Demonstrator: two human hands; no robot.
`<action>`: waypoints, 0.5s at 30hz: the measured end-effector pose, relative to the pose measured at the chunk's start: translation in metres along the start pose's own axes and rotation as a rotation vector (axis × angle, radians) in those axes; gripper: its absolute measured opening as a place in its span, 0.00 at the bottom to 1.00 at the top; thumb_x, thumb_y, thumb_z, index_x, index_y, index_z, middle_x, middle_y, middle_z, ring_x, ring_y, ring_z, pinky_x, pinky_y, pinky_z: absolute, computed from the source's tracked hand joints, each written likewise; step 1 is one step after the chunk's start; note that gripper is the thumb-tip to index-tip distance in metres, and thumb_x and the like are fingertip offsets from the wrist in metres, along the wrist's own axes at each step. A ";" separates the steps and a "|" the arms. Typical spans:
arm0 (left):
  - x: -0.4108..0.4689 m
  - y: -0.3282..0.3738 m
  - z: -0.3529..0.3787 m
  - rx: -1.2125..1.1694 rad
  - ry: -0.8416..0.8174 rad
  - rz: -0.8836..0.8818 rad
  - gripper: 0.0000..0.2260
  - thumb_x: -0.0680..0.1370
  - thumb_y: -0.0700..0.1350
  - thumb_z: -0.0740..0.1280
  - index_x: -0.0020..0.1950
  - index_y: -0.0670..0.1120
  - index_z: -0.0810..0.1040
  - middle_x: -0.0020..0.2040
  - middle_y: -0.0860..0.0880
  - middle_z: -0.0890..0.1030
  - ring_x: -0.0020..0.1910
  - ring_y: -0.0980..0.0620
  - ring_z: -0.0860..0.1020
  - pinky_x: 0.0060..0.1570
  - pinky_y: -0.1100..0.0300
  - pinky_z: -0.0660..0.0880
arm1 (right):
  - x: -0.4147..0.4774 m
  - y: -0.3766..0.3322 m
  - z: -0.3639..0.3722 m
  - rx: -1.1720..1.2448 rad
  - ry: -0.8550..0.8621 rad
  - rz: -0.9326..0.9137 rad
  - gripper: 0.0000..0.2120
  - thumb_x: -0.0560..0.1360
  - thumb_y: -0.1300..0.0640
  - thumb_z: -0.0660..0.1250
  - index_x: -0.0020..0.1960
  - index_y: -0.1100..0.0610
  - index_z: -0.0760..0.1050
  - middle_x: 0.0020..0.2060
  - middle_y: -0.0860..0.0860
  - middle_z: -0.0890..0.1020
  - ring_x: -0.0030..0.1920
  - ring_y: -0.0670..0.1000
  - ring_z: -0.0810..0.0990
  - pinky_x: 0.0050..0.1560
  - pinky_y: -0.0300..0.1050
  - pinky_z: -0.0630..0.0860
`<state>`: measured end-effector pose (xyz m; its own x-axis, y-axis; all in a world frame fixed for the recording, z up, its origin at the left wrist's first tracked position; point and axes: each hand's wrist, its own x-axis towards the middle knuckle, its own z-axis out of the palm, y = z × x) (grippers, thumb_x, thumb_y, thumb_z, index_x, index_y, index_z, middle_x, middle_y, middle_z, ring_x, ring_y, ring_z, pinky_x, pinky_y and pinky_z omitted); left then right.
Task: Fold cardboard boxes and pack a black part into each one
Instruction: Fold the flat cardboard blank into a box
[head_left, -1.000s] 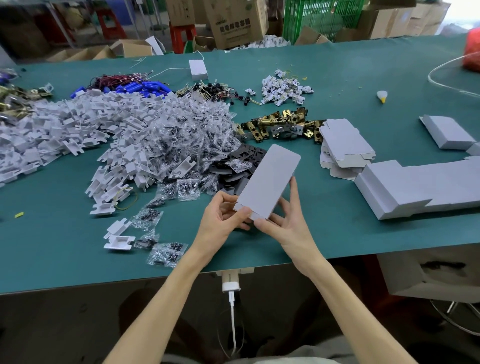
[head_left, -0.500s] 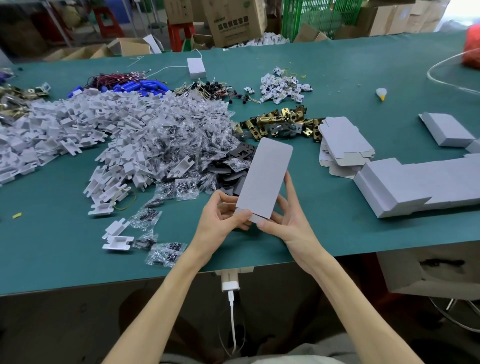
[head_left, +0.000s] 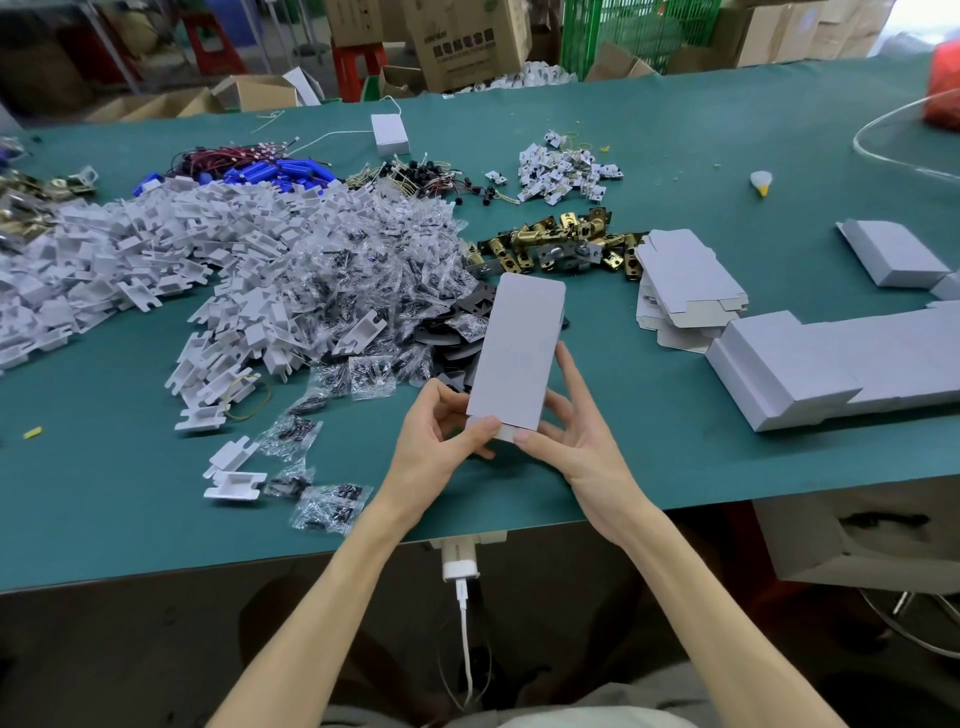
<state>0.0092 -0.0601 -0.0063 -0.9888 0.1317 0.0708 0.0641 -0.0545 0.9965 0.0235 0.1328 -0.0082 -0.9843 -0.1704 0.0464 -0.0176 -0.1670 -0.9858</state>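
A flat white cardboard box blank (head_left: 519, 353) stands nearly upright above the table's near edge. My left hand (head_left: 441, 436) pinches its lower left corner, thumb on the front. My right hand (head_left: 566, 431) holds its lower right edge, thumb at the bottom and fingers up along the side. Black flat parts (head_left: 457, 338) lie in a heap just behind the blank, partly hidden by it. A stack of flat box blanks (head_left: 685, 280) sits to the right. Folded white boxes (head_left: 831, 364) lie in a row at the far right.
A big pile of white plastic pieces (head_left: 156, 260) and small clear bags of screws (head_left: 363, 260) covers the left of the green table (head_left: 649, 467). Brass latch parts (head_left: 561, 244) lie behind the blank. A charger (head_left: 460, 564) hangs at the table's front edge.
The blank has turned from leaning right to nearly upright in both hands. The hands have stayed in about the same place.
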 end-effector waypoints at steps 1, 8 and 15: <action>0.000 0.001 0.000 -0.008 0.001 -0.003 0.16 0.77 0.42 0.76 0.52 0.38 0.69 0.54 0.38 0.84 0.48 0.46 0.85 0.43 0.53 0.84 | 0.000 0.001 0.000 0.000 -0.005 0.006 0.47 0.76 0.63 0.75 0.80 0.34 0.52 0.69 0.48 0.79 0.66 0.55 0.81 0.63 0.41 0.77; 0.000 0.004 0.001 -0.033 0.004 -0.021 0.17 0.76 0.44 0.74 0.54 0.38 0.69 0.54 0.36 0.84 0.44 0.43 0.86 0.43 0.56 0.83 | -0.001 0.001 0.003 -0.014 -0.005 0.016 0.50 0.73 0.63 0.78 0.81 0.35 0.52 0.68 0.49 0.79 0.66 0.54 0.81 0.64 0.45 0.78; 0.000 0.003 0.004 -0.022 -0.014 -0.014 0.21 0.79 0.39 0.72 0.70 0.43 0.70 0.54 0.36 0.79 0.41 0.42 0.84 0.43 0.53 0.84 | -0.002 -0.002 0.001 -0.018 -0.024 0.005 0.45 0.77 0.63 0.74 0.81 0.36 0.52 0.69 0.48 0.78 0.66 0.54 0.80 0.65 0.44 0.77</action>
<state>0.0104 -0.0566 -0.0028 -0.9875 0.1467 0.0579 0.0474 -0.0742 0.9961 0.0260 0.1324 -0.0057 -0.9798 -0.1948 0.0447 -0.0156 -0.1483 -0.9888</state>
